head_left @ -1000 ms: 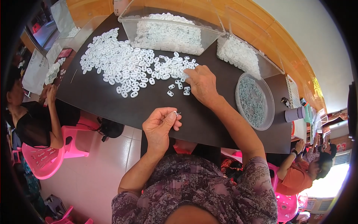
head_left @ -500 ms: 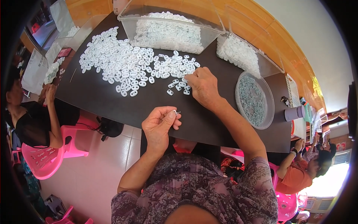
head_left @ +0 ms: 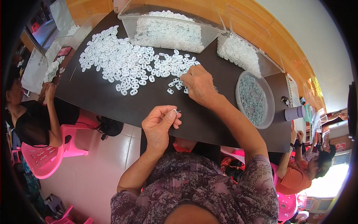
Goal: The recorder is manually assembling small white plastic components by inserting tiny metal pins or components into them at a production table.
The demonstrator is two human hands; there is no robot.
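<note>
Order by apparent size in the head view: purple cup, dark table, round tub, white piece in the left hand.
Largest to smallest:
dark table
round tub
purple cup
white piece in left hand, partly hidden

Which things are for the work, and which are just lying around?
Probably for the job:
small white piece in the left hand
white pieces by the right hand
oval pieces
tub of metal bits

Probably just lying about:
purple container
thin stick
grey stool
</note>
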